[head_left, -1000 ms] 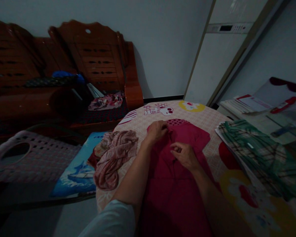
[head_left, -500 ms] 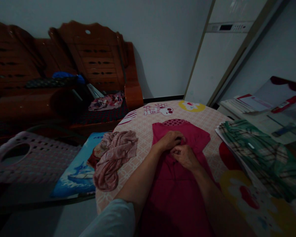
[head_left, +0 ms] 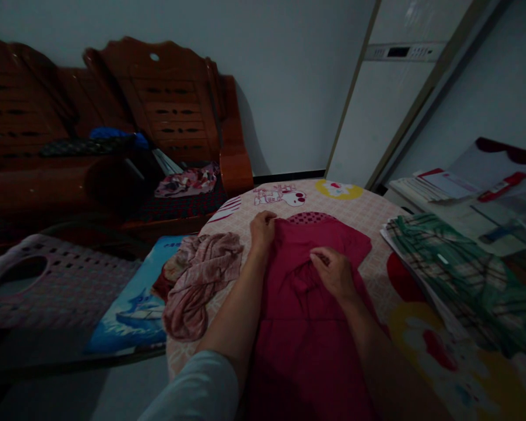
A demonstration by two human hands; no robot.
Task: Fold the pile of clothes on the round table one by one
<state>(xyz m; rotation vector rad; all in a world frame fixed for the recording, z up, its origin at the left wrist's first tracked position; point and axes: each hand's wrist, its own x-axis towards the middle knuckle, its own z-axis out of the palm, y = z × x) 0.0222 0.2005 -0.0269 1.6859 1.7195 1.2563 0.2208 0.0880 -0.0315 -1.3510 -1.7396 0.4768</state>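
Observation:
A deep pink dress [head_left: 307, 345] lies spread on the round table, with a dotted patch at its neckline and a seam across its waist. At its far left shoulder corner, my left hand [head_left: 262, 229] has its fingers closed on the cloth's edge. My right hand [head_left: 335, 272] is over the right side of the bodice, fingers loosely bent and slightly apart, with nothing visible in them. Creases gather in the cloth left of that hand. Left of the dress lies a crumpled dusty-pink cloth [head_left: 201, 275].
A patterned tablecloth [head_left: 234, 219] covers the table. Folded green plaid fabric [head_left: 460, 263] lies at the right. A blue printed bag [head_left: 131, 310] and a woven plastic chair [head_left: 79, 280] are on the left. Behind stand a wooden bench [head_left: 170, 111] and a tall white air conditioner [head_left: 377, 111].
My left hand has gone from the middle of the bodice to the dress's far left shoulder. My right hand has shifted slightly right, away from the gathered cloth.

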